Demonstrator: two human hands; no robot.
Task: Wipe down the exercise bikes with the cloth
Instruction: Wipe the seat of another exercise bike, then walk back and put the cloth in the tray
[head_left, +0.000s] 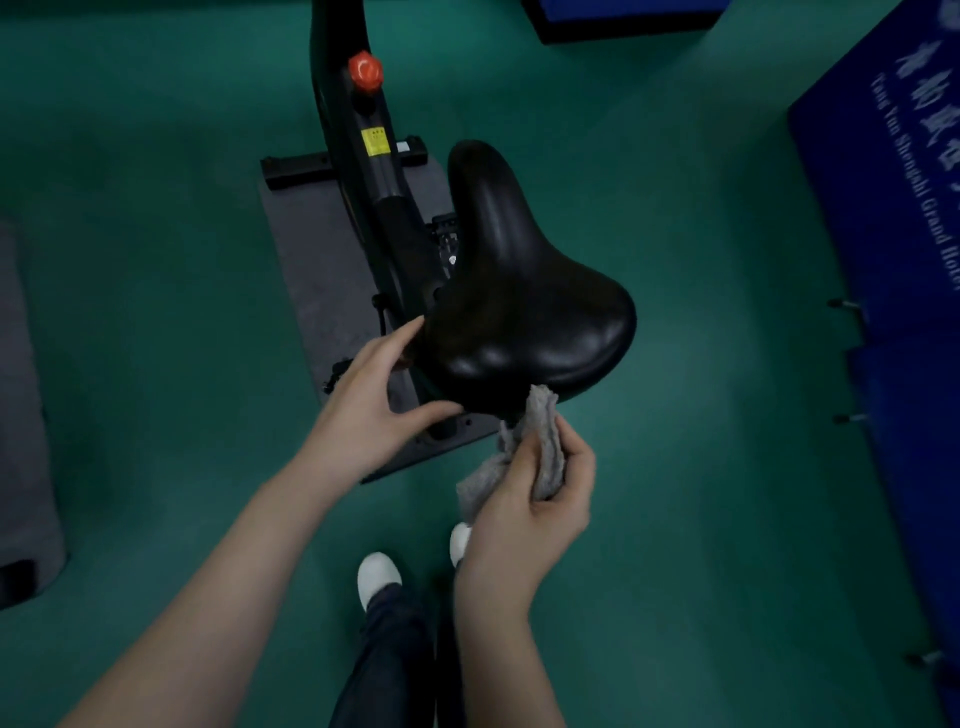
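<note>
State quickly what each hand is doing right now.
Left hand: open, straight fingers touching the saddle.
Right hand: closed around the grey cloth.

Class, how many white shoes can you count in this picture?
2. One shoe is at bottom centre; the other shoe, just to its right, is partly hidden behind the right hand.
</note>
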